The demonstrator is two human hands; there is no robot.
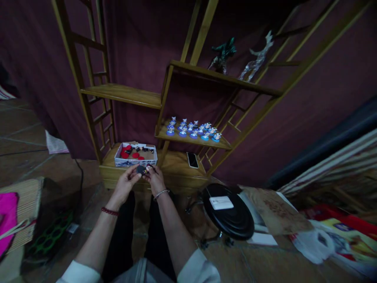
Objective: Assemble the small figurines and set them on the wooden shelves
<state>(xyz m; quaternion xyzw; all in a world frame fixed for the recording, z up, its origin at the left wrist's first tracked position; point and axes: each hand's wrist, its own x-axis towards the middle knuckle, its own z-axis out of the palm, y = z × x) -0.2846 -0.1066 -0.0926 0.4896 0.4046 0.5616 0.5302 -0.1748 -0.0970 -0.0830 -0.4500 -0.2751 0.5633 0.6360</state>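
Observation:
In front of the lower shelf, my left hand (127,182) is closed on a dark round base (140,169), pinched between thumb and fingers. My right hand (156,180) grips a small figurine (146,170) with dark and light parts, held against that base. Whether the two pieces are joined, I cannot tell. Just beyond my hands is an open cardboard box (135,162), with several red round bases (135,155) and several dark figurines (143,149) inside. On the shelf above, several blue-and-white figurines (193,134) stand in rows.
A phone (192,160) lies on the lower shelf (173,161). A green statue (223,55) and a clear deer statue (257,59) stand higher up. At right are a black round stool (228,220) with a white packet on it, a cardboard sheet (273,208) and bags (313,243).

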